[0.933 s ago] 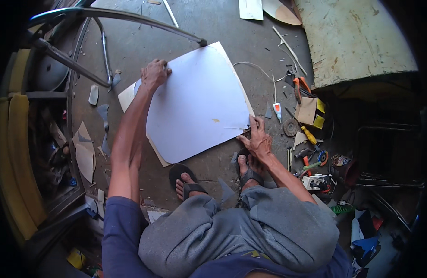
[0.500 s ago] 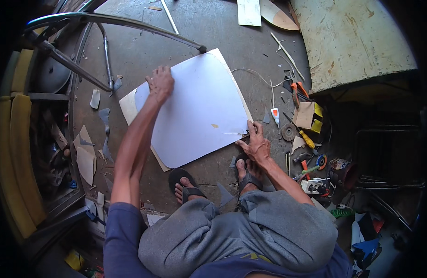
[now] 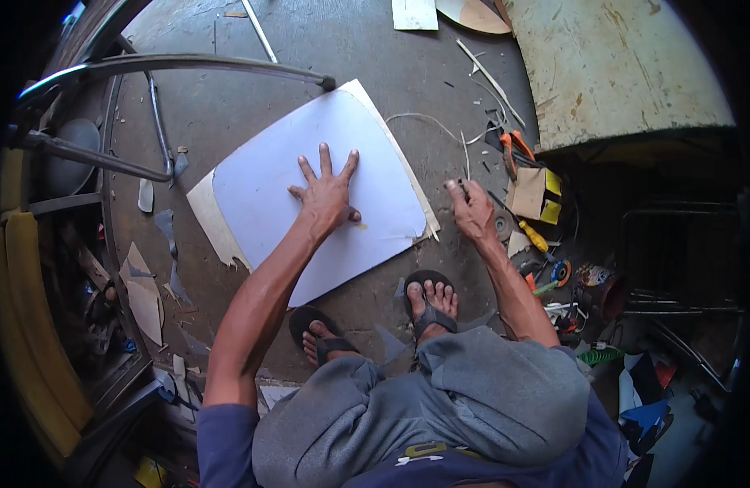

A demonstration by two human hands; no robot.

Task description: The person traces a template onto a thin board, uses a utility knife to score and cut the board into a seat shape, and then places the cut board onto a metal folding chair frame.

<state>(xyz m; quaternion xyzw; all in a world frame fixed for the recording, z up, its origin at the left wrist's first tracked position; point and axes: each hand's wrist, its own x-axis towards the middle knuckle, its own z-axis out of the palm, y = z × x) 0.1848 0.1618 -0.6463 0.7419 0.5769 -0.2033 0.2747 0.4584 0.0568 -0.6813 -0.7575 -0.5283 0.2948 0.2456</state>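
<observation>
Fingers (image 3: 325, 161) spread, the left hand (image 3: 324, 198) lies on a white sheet (image 3: 265, 179); the right hand (image 3: 474, 215) curls, contents unclear.

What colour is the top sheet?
The top sheet is pale lilac-white, seen best in the head view.

1. The view comes from the person's head, through the left of two side-by-side wide fisheye cameras, upright and unmirrored.
2. It faces steeply downward: baggy grey cloth trousers (image 3: 424, 398) fill the lower middle, near the lens, with bare forearms (image 3: 269, 305) reaching up and away on either side.
3. Farther off, near mid-picture, a flat white round-cornered sheet (image 3: 379, 179) is seen from above on the dark grey floor (image 3: 367, 57).
4. Coverage spans a long yellow cushion (image 3: 45, 333), leftward, to a scuffed pale board (image 3: 619, 73), upper right.
</observation>
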